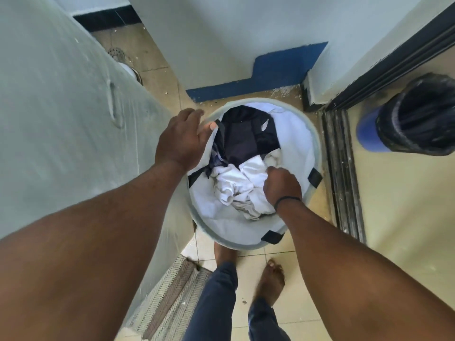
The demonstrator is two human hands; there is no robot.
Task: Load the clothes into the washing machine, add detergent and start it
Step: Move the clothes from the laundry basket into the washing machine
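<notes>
A single head-worn camera looks steeply down, almost straight at the floor [275, 271], from close above the arms. Wide-angle bending curves the frame edges. A laundry basket [314, 143] sits at frame centre, the person's feet [269, 284] at lower centre, and what may be a covered appliance [61, 119] fills the left.

Bare arms, dark wristband [286, 199] (right wrist), blue trousers [216, 303].
</notes>
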